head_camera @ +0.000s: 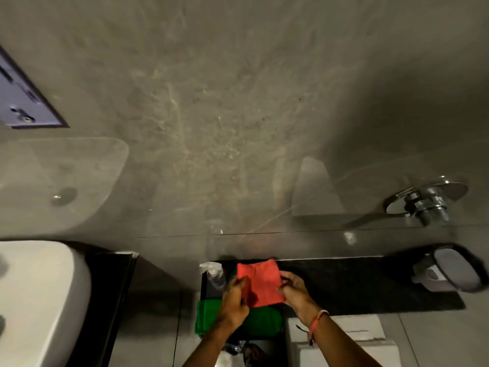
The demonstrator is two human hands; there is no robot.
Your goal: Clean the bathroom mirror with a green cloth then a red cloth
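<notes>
Both the left hand (232,300) and right hand (295,292) pinch opposite sides of the square red cloth (260,283) over the dark ledge's (370,284) left end, apparently folding it for wiping, beside the folded green cloth (262,320).

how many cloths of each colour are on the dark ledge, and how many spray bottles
red cloth: 1, held by both hands
green cloth: 1, lying on the ledge under the left hand
clear spray bottle: 1, left of the red cloth
total: 3
</notes>
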